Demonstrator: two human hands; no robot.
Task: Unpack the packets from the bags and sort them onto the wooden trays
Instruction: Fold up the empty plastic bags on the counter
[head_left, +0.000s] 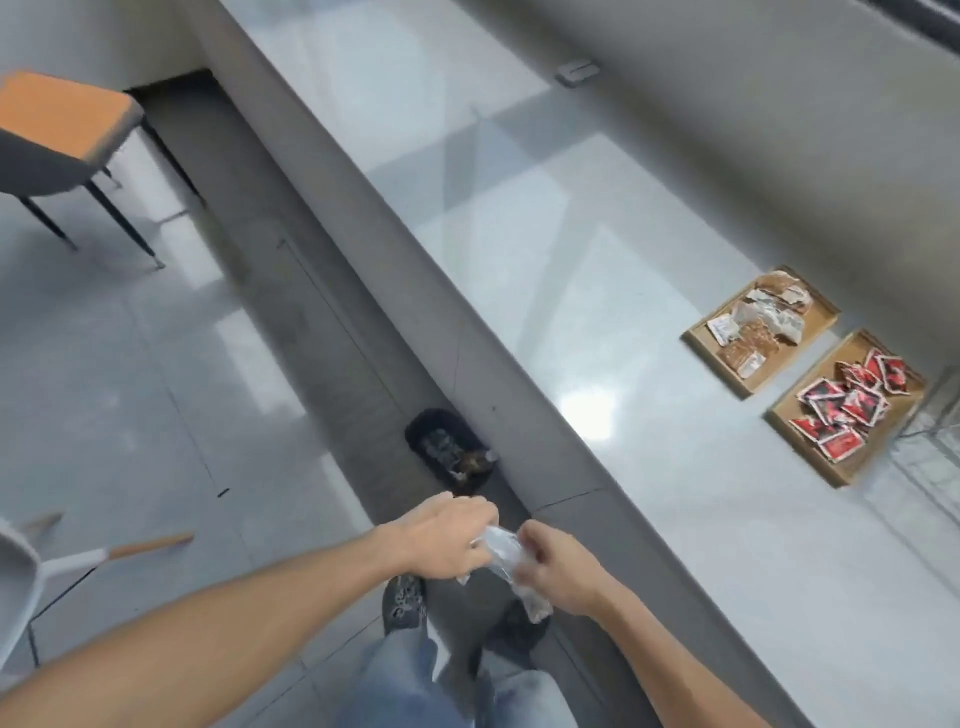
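**Holding a clear bag over the floor, with two full trays far off on the counter**

Standing close to the camera are two legs in blue jeans and dark shoes; just above them both hands meet; the left hand has its fingers curled shut on the top end of a crinkly clear bag; the right hand has its fingers pinched tight on the other side of the same bag; the bag hangs down between them, and something brown shows at its bottom end, too blurry to name; a little past the hands a black bin sits on the grey floor, right beside the counter's side wall, with scraps inside it; up on the long pale counter, well away from the hands, sit two wooden trays next to each other; the nearer tray holds a heap of red packets; the farther tray holds brown and white packets; far off on the left stands a chair with an orange seat.
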